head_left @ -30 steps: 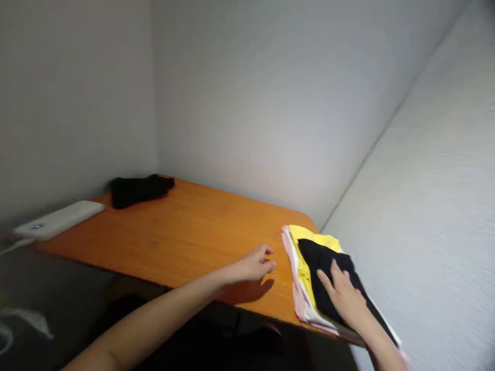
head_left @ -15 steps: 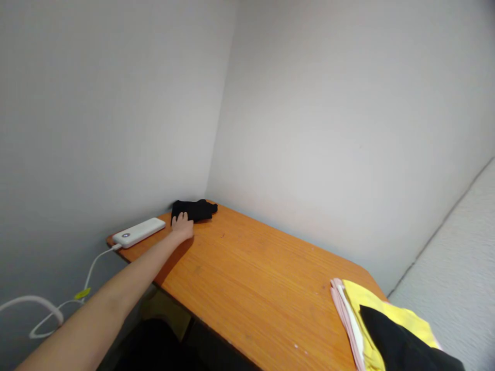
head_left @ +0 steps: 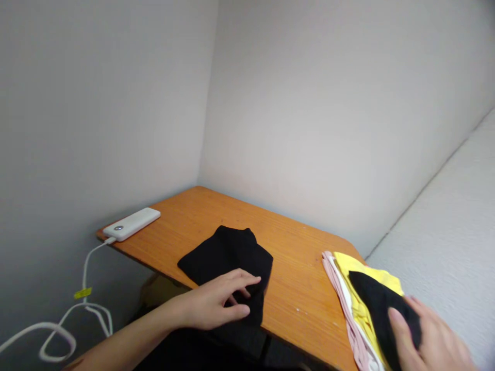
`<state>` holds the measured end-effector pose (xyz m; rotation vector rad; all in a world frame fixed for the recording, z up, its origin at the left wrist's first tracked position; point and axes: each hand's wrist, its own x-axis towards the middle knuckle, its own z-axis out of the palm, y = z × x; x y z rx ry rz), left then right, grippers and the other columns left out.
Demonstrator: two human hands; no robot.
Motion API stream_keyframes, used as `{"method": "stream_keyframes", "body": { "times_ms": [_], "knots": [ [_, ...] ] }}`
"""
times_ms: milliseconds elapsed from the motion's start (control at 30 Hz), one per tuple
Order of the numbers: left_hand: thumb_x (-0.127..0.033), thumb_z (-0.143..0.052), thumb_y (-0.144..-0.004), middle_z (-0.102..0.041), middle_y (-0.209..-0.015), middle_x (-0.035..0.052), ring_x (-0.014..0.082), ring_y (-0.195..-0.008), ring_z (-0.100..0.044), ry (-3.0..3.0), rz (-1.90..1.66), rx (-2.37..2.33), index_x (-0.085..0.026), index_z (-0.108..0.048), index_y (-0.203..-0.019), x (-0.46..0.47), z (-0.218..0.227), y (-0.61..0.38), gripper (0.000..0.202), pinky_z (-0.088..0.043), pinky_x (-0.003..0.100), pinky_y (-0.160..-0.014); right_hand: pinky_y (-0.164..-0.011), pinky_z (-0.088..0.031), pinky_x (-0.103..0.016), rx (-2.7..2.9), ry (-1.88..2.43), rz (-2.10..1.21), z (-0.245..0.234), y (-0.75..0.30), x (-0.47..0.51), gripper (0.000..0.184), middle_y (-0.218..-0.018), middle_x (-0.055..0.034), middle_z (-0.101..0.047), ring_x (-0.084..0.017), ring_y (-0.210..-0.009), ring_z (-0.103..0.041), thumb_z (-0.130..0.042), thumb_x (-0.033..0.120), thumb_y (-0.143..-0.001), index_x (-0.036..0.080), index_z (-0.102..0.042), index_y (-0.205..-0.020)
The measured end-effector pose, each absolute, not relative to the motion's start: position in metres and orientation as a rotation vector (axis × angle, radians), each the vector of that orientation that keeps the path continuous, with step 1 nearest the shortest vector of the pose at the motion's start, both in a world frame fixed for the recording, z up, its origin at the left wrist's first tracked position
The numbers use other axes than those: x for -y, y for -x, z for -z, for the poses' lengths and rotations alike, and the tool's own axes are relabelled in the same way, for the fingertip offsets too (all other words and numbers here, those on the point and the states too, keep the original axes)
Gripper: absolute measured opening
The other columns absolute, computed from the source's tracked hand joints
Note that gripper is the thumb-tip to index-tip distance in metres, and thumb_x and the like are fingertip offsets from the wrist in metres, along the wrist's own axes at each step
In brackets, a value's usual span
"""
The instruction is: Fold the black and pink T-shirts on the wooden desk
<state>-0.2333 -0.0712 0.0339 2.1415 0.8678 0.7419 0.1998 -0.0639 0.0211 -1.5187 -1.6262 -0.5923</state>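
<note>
Two grips, both bare hands, are nearest. The right grip [head_left: 429, 335] is over the lower part of the top cloth [head_left: 373, 301], thumb set apart from the fingers; I cannot tell whether it pinches the fabric. The left grip [head_left: 222, 299] is unclosed, thumb and forefinger parted, over the near part of the black cloth [head_left: 232, 250]. Most of that cloth spreads out beyond the left grip, loosely folded, and its front reaches the near edge of the counter [head_left: 297, 288]; I cannot tell whether any hangs over.

The top cloth lies on a yellow cloth [head_left: 381, 275], with a white cloth [head_left: 342, 286] and a pink cloth [head_left: 353, 327] layered below, by the right end. Between black cloth and pile there is a wide stretch of open wood, and more runs behind the black cloth to the back edge.

At the far left corner sits a power bank [head_left: 133, 224], its cable [head_left: 85, 268] dropping past the edge. Walls [head_left: 309, 118] rise just behind the back edge and along the left end.
</note>
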Motion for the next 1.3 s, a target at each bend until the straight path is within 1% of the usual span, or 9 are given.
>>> {"method": "stream_keyframes", "body": {
  "times_ms": [133,233,333,433,667,800,967,1167,1300],
  "knots": [
    [-0.036,-0.053,-0.092,-0.052,-0.137,0.0079,0.0200,-0.113,-0.059,-2.055,-0.915,-0.921,-0.031,-0.050,-0.136,0.067,-0.042,0.246,0.044,-0.051,0.034,-0.094,-0.103,-0.039,-0.049,1.964,1.370,0.250,-0.035,-0.103,0.068,0.040,-0.125,-0.0122,-0.058,-0.029,-0.121,-0.051,-0.040,0.048,-0.095,0.022,-0.052,-0.124],
    [-0.044,-0.050,-0.091,-0.062,-0.122,0.0104,0.0233,-0.108,-0.062,-1.984,-1.007,-1.209,-0.023,-0.059,-0.123,0.047,-0.030,0.260,0.039,-0.053,0.037,-0.090,-0.102,-0.036,-0.052,2.072,1.427,0.116,-0.025,-0.050,0.050,0.047,-0.130,-0.0137,-0.055,-0.031,-0.123,-0.048,-0.051,0.044,-0.092,0.021,-0.046,-0.134],
    [-0.050,-0.051,-0.088,-0.065,-0.118,0.0104,0.0253,-0.105,-0.064,-1.913,-1.000,-1.333,-0.022,-0.063,-0.116,0.042,-0.013,0.274,0.041,-0.055,0.037,-0.084,-0.094,-0.037,-0.054,2.101,1.502,0.052,-0.024,-0.028,0.034,0.030,-0.109,-0.0097,-0.063,-0.032,-0.108,-0.054,-0.061,0.034,-0.086,0.022,-0.059,-0.114],
    [-0.053,-0.051,-0.087,-0.067,-0.117,0.0099,0.0258,-0.104,-0.065,-1.832,-0.992,-1.341,-0.022,-0.062,-0.116,0.050,-0.002,0.289,0.044,-0.055,0.037,-0.084,-0.089,-0.038,-0.046,2.054,1.288,-0.020,-0.045,-0.020,0.045,0.007,-0.093,-0.0048,-0.063,-0.025,-0.096,-0.056,-0.055,0.022,-0.089,0.022,-0.060,-0.094],
    [-0.051,-0.046,-0.090,-0.066,-0.122,0.0127,0.0264,-0.110,-0.062,-1.883,-1.005,-1.395,-0.018,-0.061,-0.116,0.032,0.004,0.291,0.045,-0.050,0.039,-0.094,-0.084,-0.044,-0.034,2.507,0.817,-0.584,-0.088,-0.004,0.116,0.006,-0.087,0.0013,-0.065,-0.017,-0.087,-0.059,-0.060,0.028,-0.090,0.025,-0.064,-0.093],
    [-0.048,-0.046,-0.091,-0.068,-0.114,0.0132,0.0267,-0.106,-0.063,-2.079,-0.901,-1.407,-0.017,-0.065,-0.113,0.012,0.007,0.252,0.042,-0.047,0.039,-0.095,-0.076,-0.047,-0.032,2.228,1.235,-0.428,-0.058,-0.004,0.096,0.019,-0.088,-0.0025,-0.065,-0.018,-0.083,-0.061,-0.055,0.039,-0.094,0.023,-0.065,-0.092],
    [-0.043,-0.054,-0.093,-0.063,-0.120,0.0088,0.0223,-0.105,-0.061,-2.112,-0.881,-1.301,-0.020,-0.063,-0.115,0.012,0.006,0.195,0.033,-0.049,0.042,-0.093,-0.085,-0.047,-0.040,1.914,1.537,-0.076,-0.012,-0.012,0.062,0.031,-0.102,-0.0117,-0.062,-0.026,-0.097,-0.059,-0.061,0.037,-0.088,0.018,-0.060,-0.113],
    [-0.040,-0.055,-0.093,-0.059,-0.127,0.0100,0.0233,-0.111,-0.059,-2.038,-0.960,-1.222,-0.020,-0.057,-0.123,0.028,0.001,0.170,0.036,-0.050,0.045,-0.094,-0.101,-0.040,-0.047,1.784,1.595,-0.236,0.011,-0.020,0.055,0.045,-0.117,-0.0116,-0.058,-0.030,-0.115,-0.052,-0.064,0.036,-0.082,0.019,-0.055,-0.123],
    [-0.044,-0.046,-0.093,-0.058,-0.134,0.0111,0.0265,-0.127,-0.051,-1.858,-1.046,-1.153,-0.022,-0.053,-0.131,0.045,-0.002,0.174,0.044,-0.044,0.042,-0.104,-0.105,-0.038,-0.046,1.577,1.408,-0.644,-0.003,-0.026,0.067,0.051,-0.124,-0.0128,-0.058,-0.029,-0.122,-0.050,-0.064,0.043,-0.082,0.019,-0.052,-0.125]
  ]
}}
